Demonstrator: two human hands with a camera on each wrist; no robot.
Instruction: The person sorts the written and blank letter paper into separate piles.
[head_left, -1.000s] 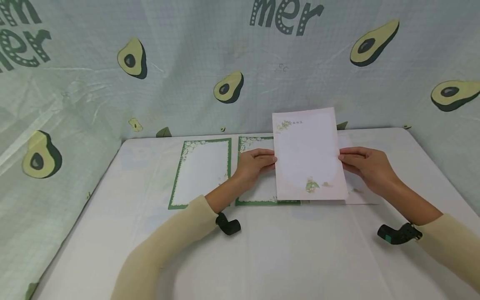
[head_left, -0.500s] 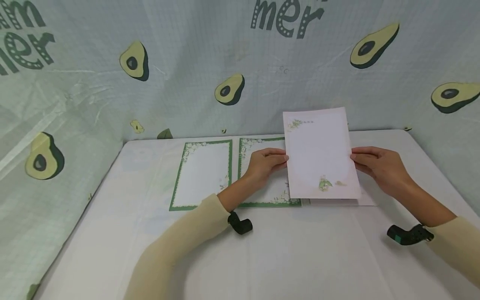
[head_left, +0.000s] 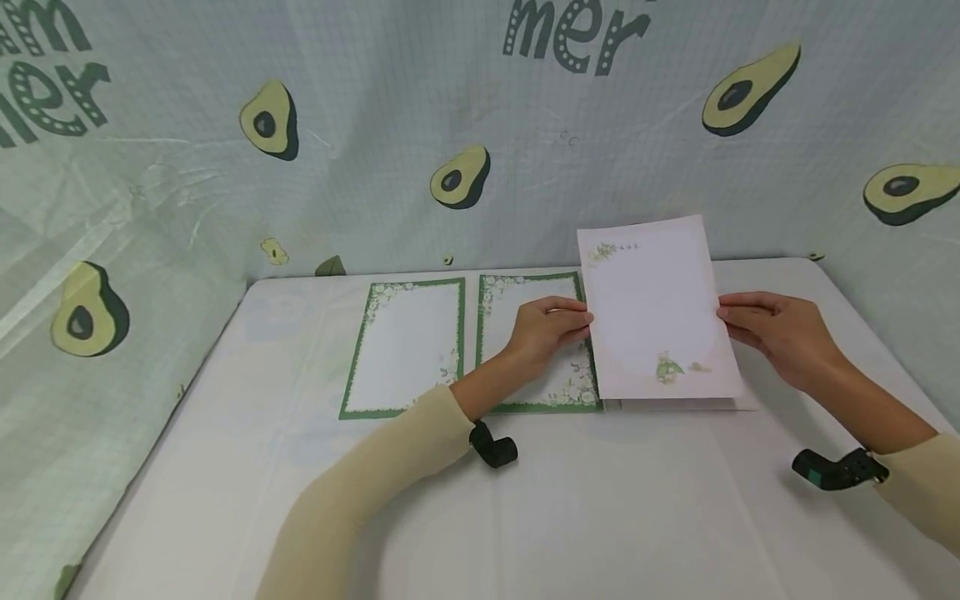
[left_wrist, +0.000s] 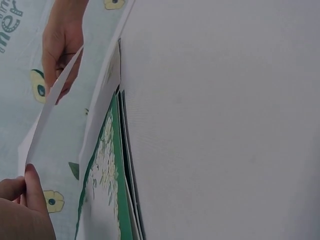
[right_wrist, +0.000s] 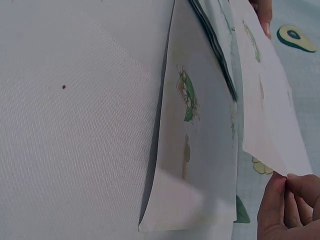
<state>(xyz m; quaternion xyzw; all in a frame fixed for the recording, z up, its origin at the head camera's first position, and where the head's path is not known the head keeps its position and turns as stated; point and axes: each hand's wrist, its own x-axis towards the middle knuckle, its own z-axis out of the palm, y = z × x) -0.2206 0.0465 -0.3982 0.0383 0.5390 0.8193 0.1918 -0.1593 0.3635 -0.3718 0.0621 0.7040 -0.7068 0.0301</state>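
A person's left hand [head_left: 551,329] and right hand [head_left: 780,329] pinch opposite long edges of a pink-tinted sheet [head_left: 660,308], its long axis running near to far, held above a similar sheet [right_wrist: 205,125] right of two green-bordered sheets [head_left: 408,346] on a white table [head_left: 615,500].
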